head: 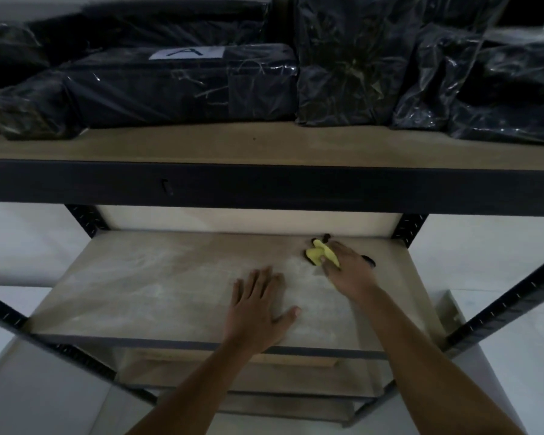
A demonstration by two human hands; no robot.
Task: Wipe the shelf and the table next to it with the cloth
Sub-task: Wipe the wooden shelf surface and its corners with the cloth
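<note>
Right hand point(347, 268) is curled round the cloth point(321, 253) at centre right — shelf point(170, 290) wiping underway; left hand point(259, 304) is laid flat — a leftward sweep is needed.

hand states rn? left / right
Left hand: open, flat on the lower shelf board, holding nothing.
Right hand: gripping the yellow cloth near the back of that board.

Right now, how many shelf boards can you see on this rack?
4: the top board under the wrapped packages, the dusty board both hands rest on, and two lower boards beneath; others may be hidden.
</note>
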